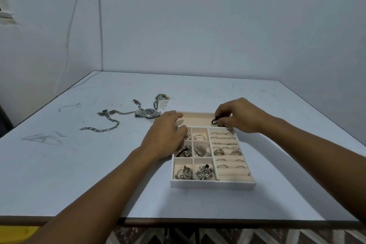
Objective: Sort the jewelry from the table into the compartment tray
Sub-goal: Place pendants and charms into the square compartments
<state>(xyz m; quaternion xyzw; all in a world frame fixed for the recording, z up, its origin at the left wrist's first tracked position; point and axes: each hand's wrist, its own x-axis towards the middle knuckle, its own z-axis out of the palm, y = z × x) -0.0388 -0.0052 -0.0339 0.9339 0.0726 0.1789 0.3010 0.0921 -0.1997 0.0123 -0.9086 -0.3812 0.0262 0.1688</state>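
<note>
While right hand (240,116) fingers pinch a dark ring (214,122) over the tray (213,184), left hand (165,134) — fingers loosely curled, rests on its edge

We read this as a bare utility or back room, not a shop: plain pale-blue painted walls (198,16), thin cables running down the wall corner (100,25), scuffed white laminate table with dark edge trim (59,154), patterned zigzag floor tiles (257,236) below
</note>
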